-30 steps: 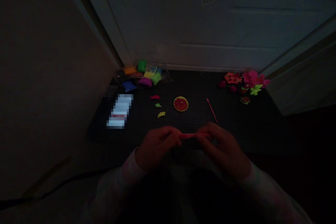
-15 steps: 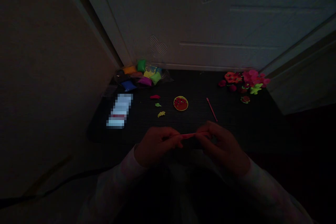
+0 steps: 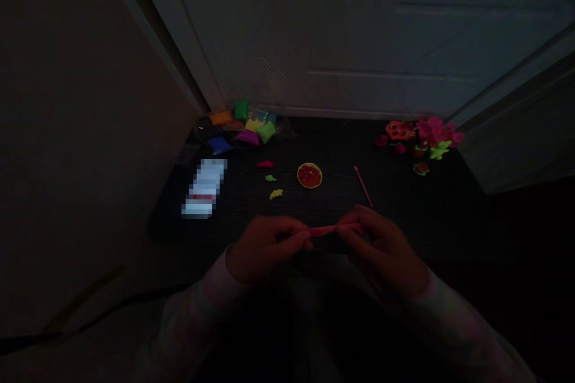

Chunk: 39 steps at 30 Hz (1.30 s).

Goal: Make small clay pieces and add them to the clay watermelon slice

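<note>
Between my two hands, just above the table's near edge, is a thin pink clay modelling tool [image 3: 324, 230]. My left hand [image 3: 267, 248] pinches its left end, and the fingertips hide that tip. On the other end, my right hand [image 3: 381, 251] is closed with thumb and fingers. Beyond the hands lies a round yellow-rimmed clay piece [image 3: 309, 176] with a red top and small bits on it. To its left are small lumps of red clay [image 3: 265, 164], green clay [image 3: 270, 178] and yellow clay [image 3: 276, 194]. Another pink tool [image 3: 363, 185] lies to its right.
Bagged packets of coloured clay [image 3: 251, 125] sit at the back left of the dark table [image 3: 332, 137]. A lit phone [image 3: 205, 188], blurred out, lies at the left. Colourful clay figures [image 3: 433, 134] cluster at the back right. A white panelled door [image 3: 323, 42] stands behind the table.
My hands have drawn very slightly apart, so a bit more of the pink tool shows between them. Things on the table lie as before.
</note>
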Motion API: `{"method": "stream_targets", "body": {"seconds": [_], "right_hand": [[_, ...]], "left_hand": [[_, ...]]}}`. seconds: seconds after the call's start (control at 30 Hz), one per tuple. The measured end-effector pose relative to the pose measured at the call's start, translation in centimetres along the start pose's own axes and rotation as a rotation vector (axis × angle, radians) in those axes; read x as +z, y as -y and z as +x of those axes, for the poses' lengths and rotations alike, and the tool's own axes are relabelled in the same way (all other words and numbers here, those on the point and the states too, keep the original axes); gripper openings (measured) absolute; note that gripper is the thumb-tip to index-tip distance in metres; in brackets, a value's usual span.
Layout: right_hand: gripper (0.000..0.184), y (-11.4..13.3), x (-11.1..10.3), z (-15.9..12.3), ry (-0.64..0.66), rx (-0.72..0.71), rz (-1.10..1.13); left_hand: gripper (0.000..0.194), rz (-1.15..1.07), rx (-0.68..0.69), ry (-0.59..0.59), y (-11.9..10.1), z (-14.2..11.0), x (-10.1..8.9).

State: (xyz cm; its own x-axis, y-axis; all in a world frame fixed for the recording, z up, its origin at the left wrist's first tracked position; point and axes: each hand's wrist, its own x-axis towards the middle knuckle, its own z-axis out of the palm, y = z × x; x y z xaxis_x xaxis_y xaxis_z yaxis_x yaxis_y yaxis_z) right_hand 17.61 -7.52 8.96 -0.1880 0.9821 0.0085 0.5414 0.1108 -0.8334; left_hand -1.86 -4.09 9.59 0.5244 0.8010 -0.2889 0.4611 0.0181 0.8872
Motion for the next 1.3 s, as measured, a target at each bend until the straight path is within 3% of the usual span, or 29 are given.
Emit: {"method": "stream_targets", "body": {"seconds": [0.53,0.9,1.1,1.2,1.3], "right_hand": [[0.014,0.2,0.6,0.2,-0.002,-0.045,-0.037],[0.014,0.2,0.7,0.2,0.003,-0.034,-0.072],[0.013,0.1,0.7,0.2,-0.003,-0.047,-0.061],[0.013,0.0,0.6,0.1,-0.035,-0.038,-0.058],[0.012,-0.1,0.6,0.0,-0.071,-0.034,-0.055]], "left_hand": [[0.025,-0.047,0.015,0.079,-0.2,0.8,0.3],[0.025,0.028,0.025,-0.035,-0.1,1.0,0.9],[0.021,0.013,0.039,-0.02,0.1,1.0,0.9],[0.024,0.008,0.121,-0.107,0.6,0.7,0.6],[0.025,0.099,0.3,-0.262,1.1,0.4,0.2]]}}
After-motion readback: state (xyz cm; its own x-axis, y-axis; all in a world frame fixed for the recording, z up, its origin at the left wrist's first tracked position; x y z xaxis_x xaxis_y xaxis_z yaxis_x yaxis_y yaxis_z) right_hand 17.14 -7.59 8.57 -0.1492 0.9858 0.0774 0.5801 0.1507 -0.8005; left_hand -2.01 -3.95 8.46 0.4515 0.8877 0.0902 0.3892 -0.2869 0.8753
